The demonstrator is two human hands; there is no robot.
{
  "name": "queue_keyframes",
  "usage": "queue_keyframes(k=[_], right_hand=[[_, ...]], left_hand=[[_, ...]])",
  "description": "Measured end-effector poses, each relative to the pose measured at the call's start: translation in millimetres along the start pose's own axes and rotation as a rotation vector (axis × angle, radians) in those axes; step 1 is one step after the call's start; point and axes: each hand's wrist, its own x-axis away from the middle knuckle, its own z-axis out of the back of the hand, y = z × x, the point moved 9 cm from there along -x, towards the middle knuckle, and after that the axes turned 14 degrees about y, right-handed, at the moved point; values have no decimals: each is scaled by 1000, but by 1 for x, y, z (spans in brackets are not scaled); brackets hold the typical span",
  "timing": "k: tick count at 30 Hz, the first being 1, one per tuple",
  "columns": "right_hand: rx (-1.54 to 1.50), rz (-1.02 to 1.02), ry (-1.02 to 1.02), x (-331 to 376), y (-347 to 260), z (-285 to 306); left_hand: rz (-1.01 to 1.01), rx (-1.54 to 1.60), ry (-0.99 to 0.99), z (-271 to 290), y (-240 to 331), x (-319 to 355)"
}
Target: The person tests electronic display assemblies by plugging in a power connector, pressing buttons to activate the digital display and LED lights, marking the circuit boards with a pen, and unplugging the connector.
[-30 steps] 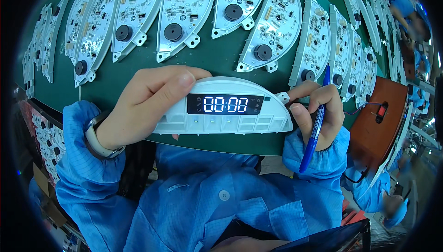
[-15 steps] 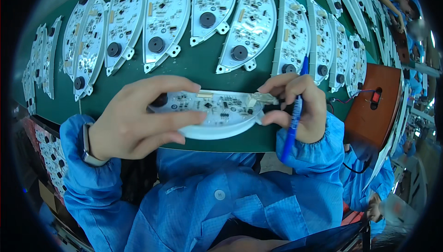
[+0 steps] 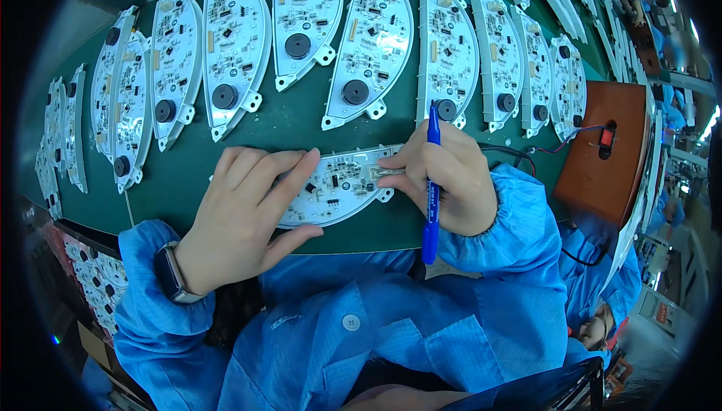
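A white half-moon circuit board [image 3: 338, 189] lies in front of me on the table, its curved side toward me. My left hand [image 3: 241, 215] grips the board's left end, fingertips at the far edge and thumb at the near edge, hiding that end. With thumb and index finger, my right hand [image 3: 455, 178] pinches a small pale connector-like piece [image 3: 382, 173] at the board's right end. The fingertips partly cover this piece. A blue marker pen [image 3: 432, 208] is tucked between the fingers of the same hand, standing roughly upright across them.
Several similar boards with round black parts, such as one board [image 3: 372, 42], stand in a row across the green table [image 3: 293, 125]. At right sits a brown box [image 3: 602, 151] with a red switch and thin cables [image 3: 519, 151]. Other people in blue work farther right.
My right hand has moved left and closed in on the board's right end with the pale piece. The left hand has shifted its hold, and the board sits lower and flatter. The view has shifted.
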Motion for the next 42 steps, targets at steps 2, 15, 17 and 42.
queue_keyframes(k=[2,15,17,42], right_hand=[[-44,-39,111,1,1,6],[-549,-465,71,2,23,17],[-569,-471,144,8,34,18],[-125,-488,34,11,33,-1]], left_hand=[[8,-6,0,1,0,0],[23,-6,-8,1,0,-2],[24,-3,-12,1,-1,-2],[59,-14,-28,-2,-4,-2]])
